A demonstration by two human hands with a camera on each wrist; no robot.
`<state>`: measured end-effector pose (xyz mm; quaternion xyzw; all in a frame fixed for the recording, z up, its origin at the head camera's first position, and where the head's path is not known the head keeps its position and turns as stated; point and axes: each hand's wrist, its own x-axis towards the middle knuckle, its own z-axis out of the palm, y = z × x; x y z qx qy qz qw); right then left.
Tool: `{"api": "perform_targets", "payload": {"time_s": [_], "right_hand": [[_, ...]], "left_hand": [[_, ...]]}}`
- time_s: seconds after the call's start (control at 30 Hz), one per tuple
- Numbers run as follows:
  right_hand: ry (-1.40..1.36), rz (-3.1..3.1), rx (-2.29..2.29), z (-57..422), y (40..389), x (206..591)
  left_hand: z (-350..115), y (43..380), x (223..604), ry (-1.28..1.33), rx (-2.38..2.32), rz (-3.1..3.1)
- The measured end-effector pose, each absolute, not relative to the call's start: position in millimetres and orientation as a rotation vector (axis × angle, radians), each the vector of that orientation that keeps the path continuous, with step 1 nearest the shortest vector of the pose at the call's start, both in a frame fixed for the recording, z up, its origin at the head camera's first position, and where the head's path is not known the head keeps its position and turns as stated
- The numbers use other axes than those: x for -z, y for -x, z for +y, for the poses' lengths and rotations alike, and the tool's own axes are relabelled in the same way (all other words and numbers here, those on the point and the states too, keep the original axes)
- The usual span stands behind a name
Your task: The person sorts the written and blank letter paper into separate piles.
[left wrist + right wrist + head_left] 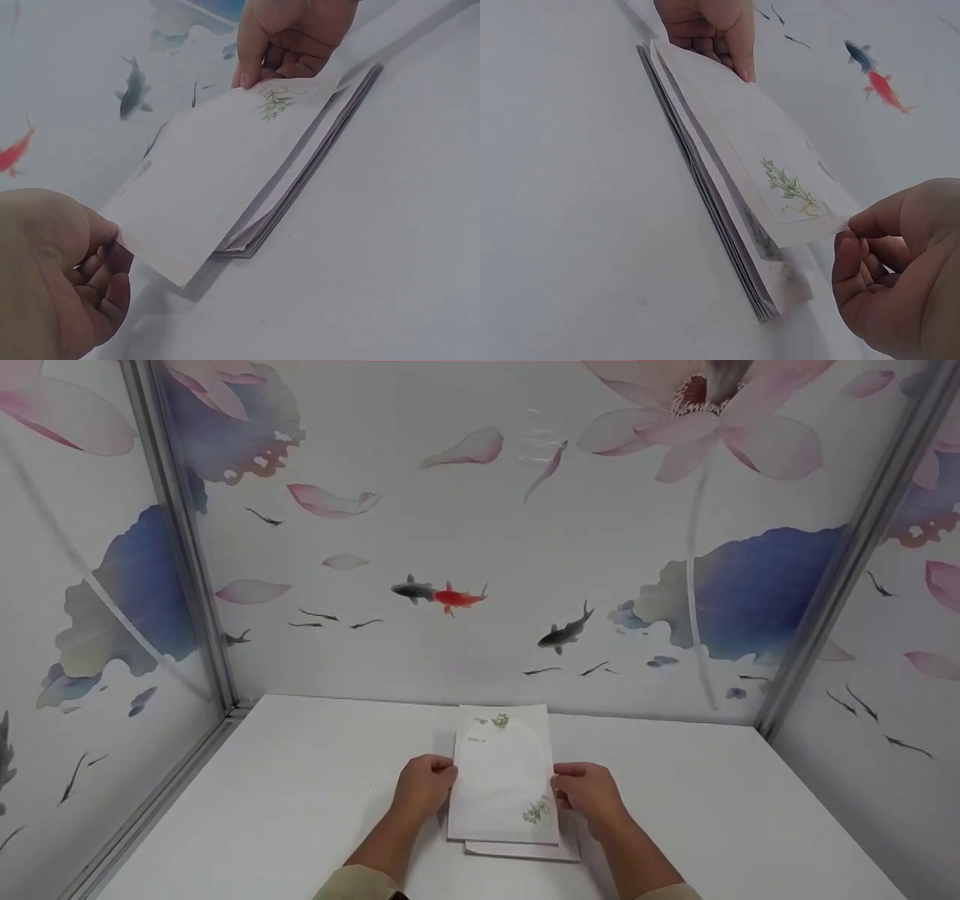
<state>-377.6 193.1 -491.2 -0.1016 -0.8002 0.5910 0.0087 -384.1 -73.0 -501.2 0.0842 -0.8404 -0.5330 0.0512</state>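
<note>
Both hands hold a white sheet of paper (pixel 499 780) printed with green sprigs, one hand at each long side. My left hand (pixel 424 789) pinches its left edge between thumb and fingers. On the opposite edge, the thumb and fingers of my right hand (pixel 591 795) pinch the paper. Beneath lies a stack of papers (pixel 705 169) with dark edges, mostly covered by the sheet. In both wrist views the sheet stands raised over the stack at a slant, with a shadowed gap between them. The stack's near edge sticks out at the lower right in the head view.
A white tabletop (pixel 300 795) extends around the papers. Behind it rises a back panel (pixel 465 660) printed with fish, petals and lotus. Similar panels flank the table on both sides, joined by metal posts (pixel 184 540).
</note>
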Motion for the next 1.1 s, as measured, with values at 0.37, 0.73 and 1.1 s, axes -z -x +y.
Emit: {"api": "perform_targets", "payload": {"time_s": [0.37, 0.73, 1.1], "right_hand": [[0.254, -2.414, -2.003, 123, 377, 488], [0.186, -2.385, -2.073, 65, 374, 496], [0.124, -2.436, -2.142, 36, 369, 499]], "left_hand": [[-131, 381, 497, -0.389, 1.573, -2.532], [-184, 372, 500, -0.491, 1.505, -2.559], [-215, 363, 501, -0.453, 1.313, -2.626]]}}
